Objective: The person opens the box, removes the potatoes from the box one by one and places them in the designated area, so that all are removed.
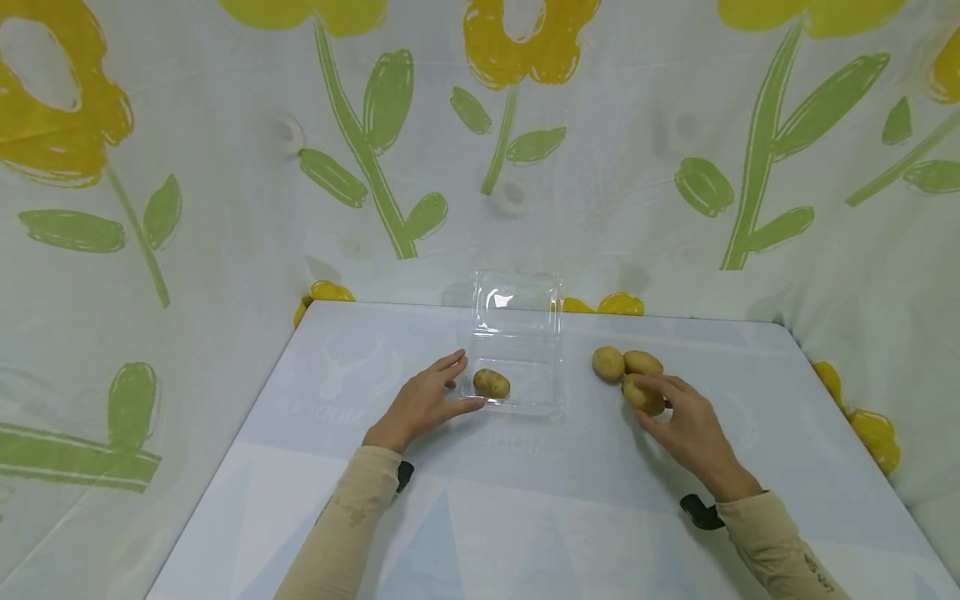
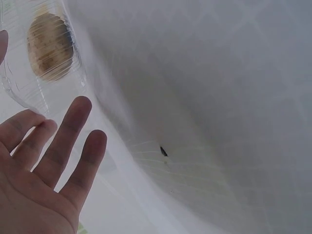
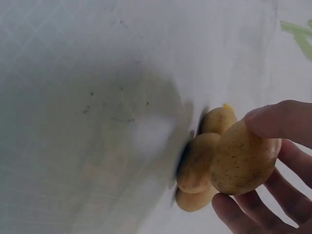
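A clear plastic clamshell container (image 1: 538, 392) lies on the table with its lid (image 1: 517, 312) raised at the back. One potato (image 1: 491, 383) sits in the left part of its base. My left hand (image 1: 423, 402) is at the container's left side, fingers spread and holding nothing; whether the fingertips touch the rim I cannot tell. To the right of the container, my right hand (image 1: 692, 429) grips a potato (image 3: 243, 158) between thumb and fingers. Just behind it lie other potatoes, including a round one (image 1: 607, 364) and a longer one (image 1: 642, 362), close together.
The pale printed table (image 1: 480, 525) carries the container and potatoes. A flower-patterned white curtain (image 1: 600, 183) hangs behind and at both sides, close to the table's edges. Dark wrist straps show at both sleeves.
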`<control>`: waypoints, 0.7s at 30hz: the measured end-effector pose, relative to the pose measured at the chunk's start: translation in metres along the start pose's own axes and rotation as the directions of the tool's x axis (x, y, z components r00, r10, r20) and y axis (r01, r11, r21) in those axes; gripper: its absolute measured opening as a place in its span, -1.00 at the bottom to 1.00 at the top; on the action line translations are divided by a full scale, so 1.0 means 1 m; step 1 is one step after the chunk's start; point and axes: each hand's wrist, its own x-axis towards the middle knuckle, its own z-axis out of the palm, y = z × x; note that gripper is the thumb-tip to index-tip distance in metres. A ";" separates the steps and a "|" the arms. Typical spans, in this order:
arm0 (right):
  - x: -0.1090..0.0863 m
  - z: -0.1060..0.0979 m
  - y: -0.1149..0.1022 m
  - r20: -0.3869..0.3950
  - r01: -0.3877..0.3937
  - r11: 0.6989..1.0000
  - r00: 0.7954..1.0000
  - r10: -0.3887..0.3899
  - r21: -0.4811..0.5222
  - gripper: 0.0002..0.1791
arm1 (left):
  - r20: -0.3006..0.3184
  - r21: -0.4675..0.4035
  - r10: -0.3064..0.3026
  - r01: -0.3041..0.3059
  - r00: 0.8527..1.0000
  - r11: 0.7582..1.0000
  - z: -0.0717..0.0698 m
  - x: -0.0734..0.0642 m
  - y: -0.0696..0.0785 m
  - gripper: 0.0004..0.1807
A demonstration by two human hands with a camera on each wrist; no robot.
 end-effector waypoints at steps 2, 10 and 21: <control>-0.001 0.001 0.001 0.010 0.002 1.000 1.000 -0.002 -0.005 -0.37 | 0.003 0.005 0.001 -0.001 1.000 1.000 0.000 0.000 0.000 -0.02; -0.003 0.002 0.000 0.029 0.006 1.000 1.000 -0.005 -0.013 -0.35 | 0.006 -0.002 0.003 -0.003 1.000 1.000 -0.001 0.000 0.001 -0.01; -0.007 0.001 -0.001 0.050 0.012 0.999 0.999 -0.010 -0.036 -0.40 | 0.002 -0.002 0.000 0.000 1.000 1.000 -0.001 0.000 0.002 -0.01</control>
